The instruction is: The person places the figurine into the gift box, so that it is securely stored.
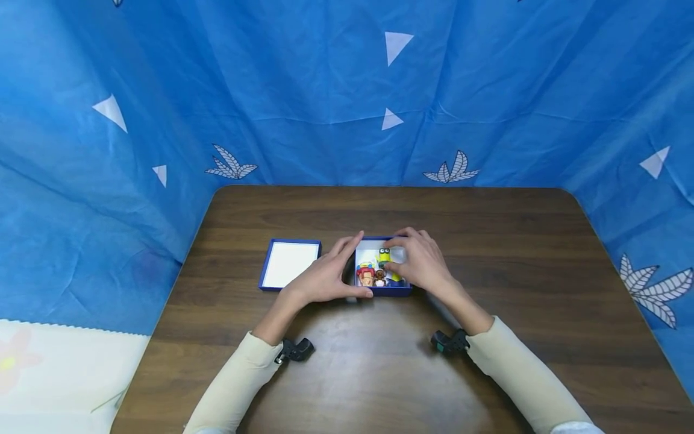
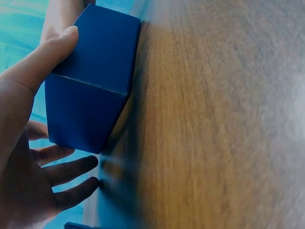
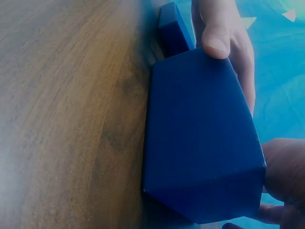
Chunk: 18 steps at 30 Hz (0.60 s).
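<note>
A blue box (image 1: 387,292) with a white inside stands in the middle of the table, holding several small toy figures. My left hand (image 1: 325,276) holds its left end, with the thumb on the front wall (image 2: 102,52) and the other fingers spread toward the side and back. Over the box's right side, my right hand (image 1: 425,262) reaches in and pinches a yellow-green figure with goggle eyes (image 1: 384,255) between thumb and fingers. Beside that figure lie a red-and-tan figure (image 1: 365,275) and a small brown-and-white one (image 1: 380,278). Both wrist views show mainly the outer walls, hiding the contents.
A shallow blue lid (image 1: 290,264) lies white inside up, left of the box and close to my left hand. The brown wooden table (image 1: 515,271) extends on all sides. Blue patterned cloth (image 1: 325,90) hangs behind it.
</note>
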Each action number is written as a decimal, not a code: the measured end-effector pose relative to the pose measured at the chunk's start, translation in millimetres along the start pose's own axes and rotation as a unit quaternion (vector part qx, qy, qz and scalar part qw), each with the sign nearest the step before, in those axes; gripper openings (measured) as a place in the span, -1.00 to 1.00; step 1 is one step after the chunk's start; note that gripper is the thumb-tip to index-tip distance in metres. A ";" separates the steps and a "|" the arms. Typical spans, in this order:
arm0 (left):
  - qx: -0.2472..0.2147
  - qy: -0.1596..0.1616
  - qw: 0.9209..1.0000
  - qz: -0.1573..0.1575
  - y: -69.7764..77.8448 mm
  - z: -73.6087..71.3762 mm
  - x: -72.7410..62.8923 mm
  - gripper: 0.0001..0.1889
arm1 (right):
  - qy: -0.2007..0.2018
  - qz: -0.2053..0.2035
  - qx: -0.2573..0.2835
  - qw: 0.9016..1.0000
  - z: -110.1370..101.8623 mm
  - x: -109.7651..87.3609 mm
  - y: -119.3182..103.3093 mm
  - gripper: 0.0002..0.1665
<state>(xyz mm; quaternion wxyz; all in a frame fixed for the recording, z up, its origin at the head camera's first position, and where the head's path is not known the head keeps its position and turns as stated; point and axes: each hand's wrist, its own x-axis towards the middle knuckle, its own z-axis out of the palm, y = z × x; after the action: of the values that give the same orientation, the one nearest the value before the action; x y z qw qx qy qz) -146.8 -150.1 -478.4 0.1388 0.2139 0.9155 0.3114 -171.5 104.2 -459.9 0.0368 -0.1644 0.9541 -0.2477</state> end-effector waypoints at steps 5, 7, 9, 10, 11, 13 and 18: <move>0.017 -0.003 1.000 -0.004 1.7 -2.7 -0.3 0.37 | -0.001 0.006 0.019 1.000 -1.0 0.0 -0.2 -0.47; 0.020 -0.004 1.000 -0.005 2.2 -3.5 -0.6 0.37 | 0.000 0.005 0.025 1.000 -1.0 -0.5 -0.1 -0.47; 0.021 -0.005 1.000 -0.005 2.7 -4.3 -0.5 0.39 | 0.001 0.005 0.030 1.000 -0.5 -0.6 0.1 -0.48; 0.023 -0.004 1.000 -0.005 2.8 -4.7 -0.6 0.40 | 0.001 0.005 0.032 0.999 -0.5 -0.8 0.4 -0.48; 0.026 -0.003 1.000 -0.004 2.7 -5.2 -0.7 0.40 | 0.003 0.003 0.034 0.999 -0.4 -0.9 0.8 -0.48; 0.033 0.001 0.999 -0.001 2.5 -6.5 -1.3 0.42 | 0.006 0.000 0.038 0.999 -1.1 -1.8 1.7 -0.49; 0.061 0.017 0.998 0.012 -1.2 -11.5 -6.0 0.48 | 0.014 -0.010 0.053 0.998 -8.3 -7.5 5.2 -0.49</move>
<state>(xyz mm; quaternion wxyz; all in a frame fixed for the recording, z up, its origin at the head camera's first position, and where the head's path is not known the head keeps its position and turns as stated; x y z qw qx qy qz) -146.4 -159.7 -469.6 0.1059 0.2278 0.9324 0.2598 -167.2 114.8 -455.2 0.0294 -0.1680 0.9384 -0.3004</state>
